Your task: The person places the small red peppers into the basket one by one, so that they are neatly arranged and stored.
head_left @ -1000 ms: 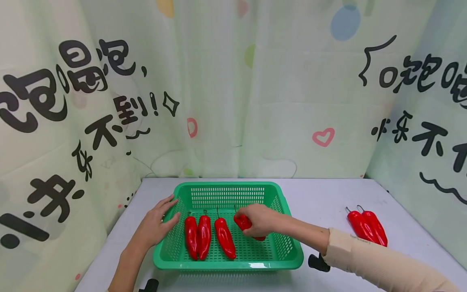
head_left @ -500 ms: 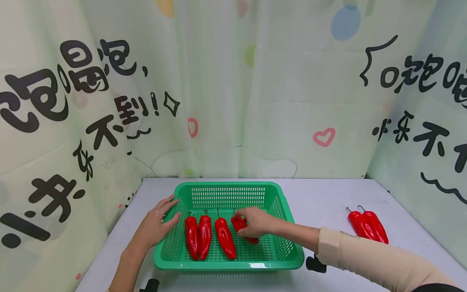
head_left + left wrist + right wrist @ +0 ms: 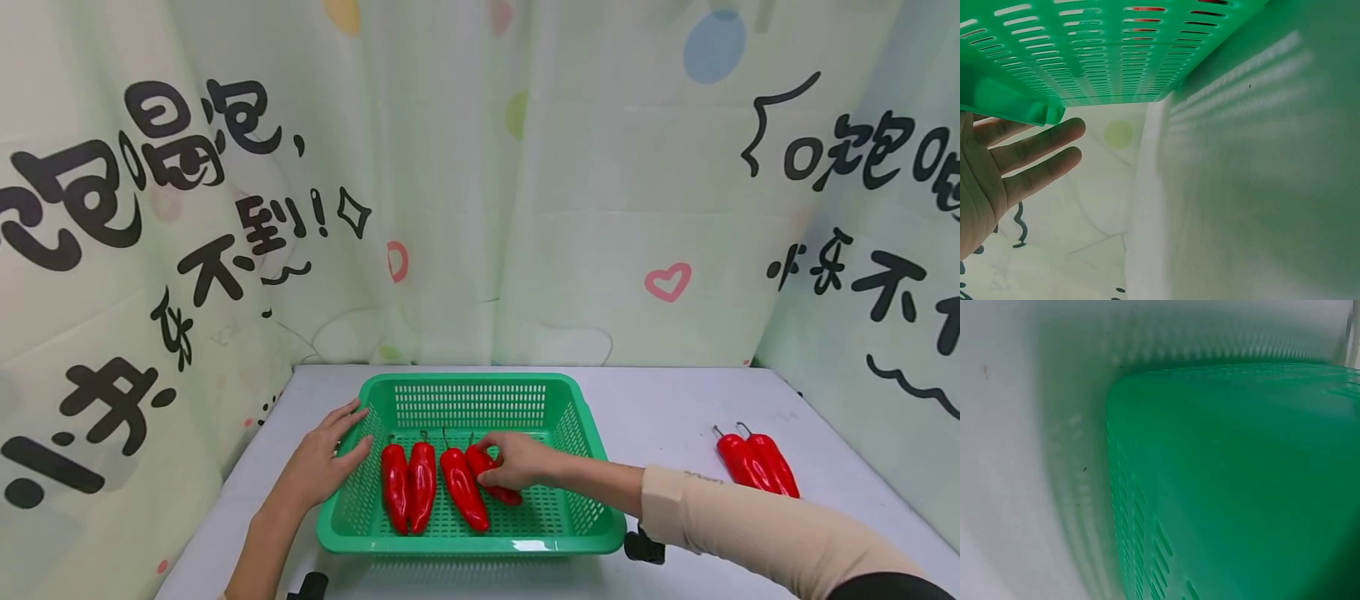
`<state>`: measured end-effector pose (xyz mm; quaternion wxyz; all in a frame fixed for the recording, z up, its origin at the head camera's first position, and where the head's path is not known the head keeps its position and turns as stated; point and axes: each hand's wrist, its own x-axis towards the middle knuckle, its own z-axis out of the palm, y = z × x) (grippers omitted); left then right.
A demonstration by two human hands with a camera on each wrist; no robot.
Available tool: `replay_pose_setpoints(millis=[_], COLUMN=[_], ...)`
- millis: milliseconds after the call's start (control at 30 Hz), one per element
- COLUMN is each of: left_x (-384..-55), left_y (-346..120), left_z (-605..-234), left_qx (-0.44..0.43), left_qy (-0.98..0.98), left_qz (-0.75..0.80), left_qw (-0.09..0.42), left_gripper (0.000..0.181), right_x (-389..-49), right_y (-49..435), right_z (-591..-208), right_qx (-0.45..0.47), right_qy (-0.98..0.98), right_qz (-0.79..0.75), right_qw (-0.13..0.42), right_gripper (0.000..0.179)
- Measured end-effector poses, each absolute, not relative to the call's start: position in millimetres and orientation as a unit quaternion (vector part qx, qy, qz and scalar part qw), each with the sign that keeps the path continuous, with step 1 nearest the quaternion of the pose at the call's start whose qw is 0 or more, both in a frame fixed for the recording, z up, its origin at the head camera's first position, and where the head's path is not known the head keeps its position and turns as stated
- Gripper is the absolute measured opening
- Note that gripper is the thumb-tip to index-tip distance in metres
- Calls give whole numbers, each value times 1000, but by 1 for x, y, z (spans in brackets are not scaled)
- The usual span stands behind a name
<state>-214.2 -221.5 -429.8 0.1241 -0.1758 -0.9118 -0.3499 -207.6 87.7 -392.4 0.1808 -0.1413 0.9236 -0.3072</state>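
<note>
On the white counter (image 3: 660, 408), a green rectangular plastic basket (image 3: 465, 546) is flanked at its left side by the left hand (image 3: 322, 462), fingers straight (palm side shown only by the left wrist view). Inside, by the right hand (image 3: 519, 461), a glossy red tapered pepper (image 3: 477, 460) is pinched; it is now shifted left, just beside another red pepper (image 3: 464, 490), apparently tightening the row.

The right hand (image 3: 517, 460) pinches a red pepper (image 3: 504, 494) in the green basket (image 3: 450, 546), the left hand (image 3: 324, 461) touching its rim. Three peppers (image 3: 462, 492) lie between the hands, two more peppers (image 3: 741, 463) right of both.
</note>
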Motion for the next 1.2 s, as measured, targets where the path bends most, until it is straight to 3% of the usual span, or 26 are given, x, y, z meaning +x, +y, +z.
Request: replay_pose_setpoints(millis=[367, 767, 1200], left_x=[-214, -214, -214], left_y=[-221, -222, -223], left_z=[-429, -430, -430], left_qx=[-177, -174, -171], left_qy=[-911, -911, -914], left_qz=[-352, -351, -345], left_qw=[124, 126, 124], left_gripper=[52, 52, 52], right_x=[-203, -200, -187], right_y=[85, 93, 112], right_z=[-393, -383, -363], right_qx=[-92, -116, -157], right_qy=[870, 889, 862], right_qz=[-409, -368, -435], right_qw=[260, 246, 208], right_gripper=[54, 62, 68])
